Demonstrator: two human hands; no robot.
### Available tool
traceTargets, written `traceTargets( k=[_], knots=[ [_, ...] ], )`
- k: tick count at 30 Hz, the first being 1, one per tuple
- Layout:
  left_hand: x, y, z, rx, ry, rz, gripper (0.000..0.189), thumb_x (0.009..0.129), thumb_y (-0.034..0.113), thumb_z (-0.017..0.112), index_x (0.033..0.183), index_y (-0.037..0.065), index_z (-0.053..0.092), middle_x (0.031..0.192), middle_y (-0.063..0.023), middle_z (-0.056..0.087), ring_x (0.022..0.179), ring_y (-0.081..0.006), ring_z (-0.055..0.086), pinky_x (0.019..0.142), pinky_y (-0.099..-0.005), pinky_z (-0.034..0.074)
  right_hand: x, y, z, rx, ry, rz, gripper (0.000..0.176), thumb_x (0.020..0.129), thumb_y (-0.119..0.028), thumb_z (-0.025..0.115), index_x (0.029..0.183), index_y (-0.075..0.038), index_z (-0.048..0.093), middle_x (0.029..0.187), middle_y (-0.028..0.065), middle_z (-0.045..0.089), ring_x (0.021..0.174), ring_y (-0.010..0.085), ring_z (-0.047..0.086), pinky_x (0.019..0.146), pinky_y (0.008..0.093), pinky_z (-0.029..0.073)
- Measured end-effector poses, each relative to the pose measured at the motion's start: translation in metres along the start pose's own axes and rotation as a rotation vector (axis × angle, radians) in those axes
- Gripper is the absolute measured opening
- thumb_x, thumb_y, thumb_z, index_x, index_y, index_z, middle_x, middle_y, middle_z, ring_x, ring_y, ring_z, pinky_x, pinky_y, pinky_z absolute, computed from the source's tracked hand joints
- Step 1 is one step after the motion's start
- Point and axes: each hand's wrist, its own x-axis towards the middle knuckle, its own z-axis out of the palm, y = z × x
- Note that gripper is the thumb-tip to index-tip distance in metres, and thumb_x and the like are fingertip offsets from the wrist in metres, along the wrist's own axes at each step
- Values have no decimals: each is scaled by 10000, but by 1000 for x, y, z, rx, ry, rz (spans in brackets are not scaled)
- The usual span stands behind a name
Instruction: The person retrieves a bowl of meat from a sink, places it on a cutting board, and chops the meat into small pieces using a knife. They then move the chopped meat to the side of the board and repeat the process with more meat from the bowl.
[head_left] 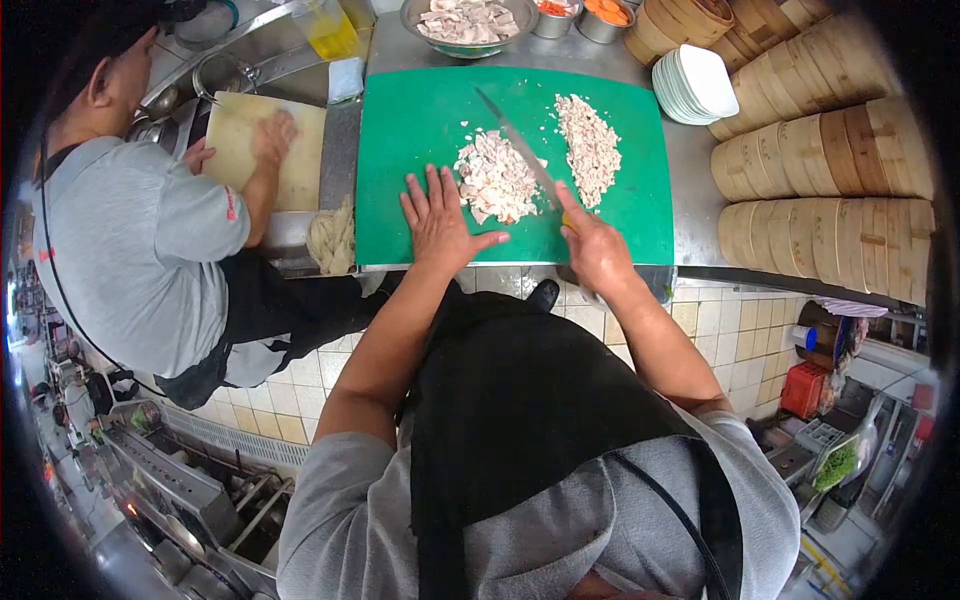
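On green board (420, 120): finely minced meat pile (590, 148), judged finished; coarse meat pile (493, 180), judged part-chopped, crossed by knife (515, 145). Right hand (595, 245): grip closed round knife handle. Left hand (440, 215): laid flat, fingers spread, nothing held, just beside coarse meat pile. Bowl (468, 22) of uncut pieces behind, judged remaining.

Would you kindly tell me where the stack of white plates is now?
In the head view, the stack of white plates stands on the right, between the far right corner of the green cutting board and the bamboo steamers.
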Motion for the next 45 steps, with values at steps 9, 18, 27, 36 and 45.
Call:
traceTargets(
  k=[9,18,27,36,45],
  knots=[
    [43,22,29,-85,33,62,1137,852,669,681,1610,-11,174,1699,-214,154,1574,-433,43,1216,-675,32,-2,-18,-3,67,108,-24,709,969,-67,607,1600,-246,337,1067,246,684,957,446,668,845,510,540],
    [25,-11,23,-510,396,365,218,779,108,830,979,107,742,1077,-77,680,1033,-316,637,873,-437,535,-1,-22,4,-60,-31,-49,725,976,-117,578,1618,-279,285,981,246,667,879,452,677,791,536,550],
    [29,-9,28,-572,409,400,179,796,81,824,964,77,766,1009,-110,708,980,-319,672,843,-407,556,-4,-24,7,-47,-14,-73,719,968,-104,578,1610,-284,306,989,240,673,833,444,679,760,542,555],
    [26,-11,26,-494,488,437,152,758,64,819,890,99,752,982,-59,701,931,-304,654,813,-416,553,-8,-25,8,-39,9,-62,742,956,-94,591,1613,-292,307,986,239,673,841,436,687,774,526,562],
    [27,-13,28,-511,462,446,170,767,31,816,922,76,762,1016,-96,715,945,-315,664,823,-413,552,-12,-26,11,-1,26,-106,732,951,-101,604,1606,-277,328,955,228,675,826,433,688,762,529,565]
  ],
)
